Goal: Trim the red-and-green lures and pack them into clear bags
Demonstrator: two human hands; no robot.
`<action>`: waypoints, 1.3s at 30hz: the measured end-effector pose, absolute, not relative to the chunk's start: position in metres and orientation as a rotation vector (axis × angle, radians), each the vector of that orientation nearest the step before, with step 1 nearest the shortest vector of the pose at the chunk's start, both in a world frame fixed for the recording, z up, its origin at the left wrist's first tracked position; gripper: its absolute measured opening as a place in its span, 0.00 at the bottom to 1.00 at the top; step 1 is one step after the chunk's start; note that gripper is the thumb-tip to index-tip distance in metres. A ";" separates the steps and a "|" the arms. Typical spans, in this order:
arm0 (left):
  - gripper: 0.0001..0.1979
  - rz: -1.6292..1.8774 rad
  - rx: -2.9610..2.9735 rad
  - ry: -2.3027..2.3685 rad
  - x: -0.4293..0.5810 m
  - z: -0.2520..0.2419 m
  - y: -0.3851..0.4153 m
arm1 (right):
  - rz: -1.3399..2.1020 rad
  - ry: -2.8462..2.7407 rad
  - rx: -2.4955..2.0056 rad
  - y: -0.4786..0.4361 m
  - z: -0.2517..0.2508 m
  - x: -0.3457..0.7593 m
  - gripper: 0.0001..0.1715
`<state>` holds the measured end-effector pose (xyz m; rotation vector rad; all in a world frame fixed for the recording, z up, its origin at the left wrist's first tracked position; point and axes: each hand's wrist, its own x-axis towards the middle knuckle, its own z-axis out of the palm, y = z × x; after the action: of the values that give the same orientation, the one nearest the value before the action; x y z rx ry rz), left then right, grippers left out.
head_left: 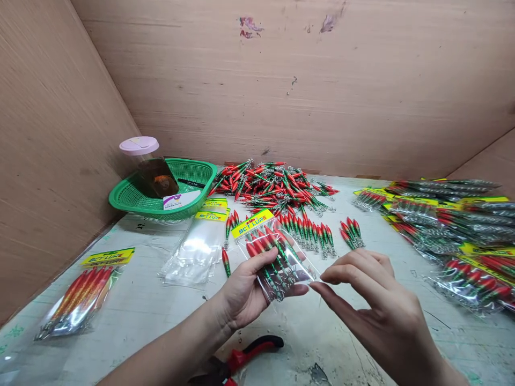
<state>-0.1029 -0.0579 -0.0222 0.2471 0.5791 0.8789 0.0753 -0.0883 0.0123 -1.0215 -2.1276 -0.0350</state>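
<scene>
- At centre, just above the table mat [161, 321], the left hand [245, 292] holds a clear bag [277, 252] with a yellow header card. The thumb lies over the top and the fingers curl beneath, closed firmly on it.
- That held bag is filled with red-and-green fishing lures, and its header end points away from the person.
- The right hand [374, 300] is at the bag's near end, thumb and forefinger drawn close together. Whether they pinch the plastic or only touch it cannot be told.
- Packed so far, as it appears: a big heap of filled bags [450, 225] at the right edge, and one more filled bag [80, 295] lying alone at the far left.
- Not yet packed: a large loose pile of lures [277, 187] against the back wall, and a neat row of lures [306, 230] laid side by side in front of it (a smaller group sits just to its right).
- A stack of empty bags [201, 246] with the same yellow headers lies left of the held bag, with a single lure [226, 261] beside it. By the look of both piles, much of the work is undone.
- A green basket [132, 201] in the back left corner holds a clear jar [153, 171] with a pink lid, dark contents inside, and a white card.
- Red-handled pliers [249, 354] lie on the mat near the left forearm.
- Brown cardboard walls [281, 80] close in the back and sides.
</scene>
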 end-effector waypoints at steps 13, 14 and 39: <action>0.10 0.615 0.228 0.693 -0.095 -0.051 -0.059 | 0.064 -2.216 -0.956 -0.101 -0.026 0.087 0.09; 0.10 0.595 0.227 0.710 -0.093 -0.054 -0.060 | 0.056 -2.210 -0.964 -0.104 -0.032 0.089 0.09; 0.48 0.426 0.544 0.774 -0.082 -0.043 -0.093 | 0.483 -2.236 -1.164 -0.141 -0.069 0.070 0.10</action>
<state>-0.0819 -0.0927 -0.0433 0.5440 0.7739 0.4258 0.0696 -0.1413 -0.0685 -1.1644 -2.2365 0.4833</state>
